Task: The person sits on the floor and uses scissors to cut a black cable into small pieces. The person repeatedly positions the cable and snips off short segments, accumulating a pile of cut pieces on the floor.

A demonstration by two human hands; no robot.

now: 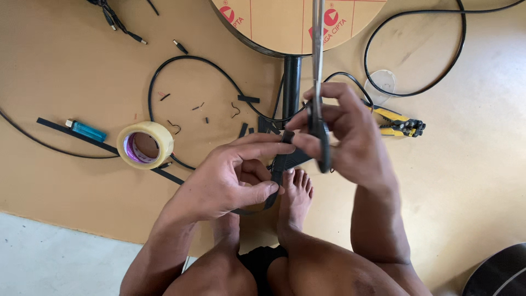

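Note:
My left hand (233, 175) pinches a black strip of flat tubing (277, 175) between thumb and fingers, just above my bare feet. My right hand (345, 131) grips a pair of scissors (318, 66) by the black handles, with the long metal blades pointing up and away. The fingertips of both hands meet at the upper end of the strip. Whether the blades touch the strip cannot be told.
A roll of clear tape (145, 144) and a blue lighter (86, 130) lie to the left on the brown board (82, 71). Yellow-handled wire strippers (400, 125) lie right. Black cables (181, 71), small black offcuts and a round table base with pole (291, 82) sit ahead.

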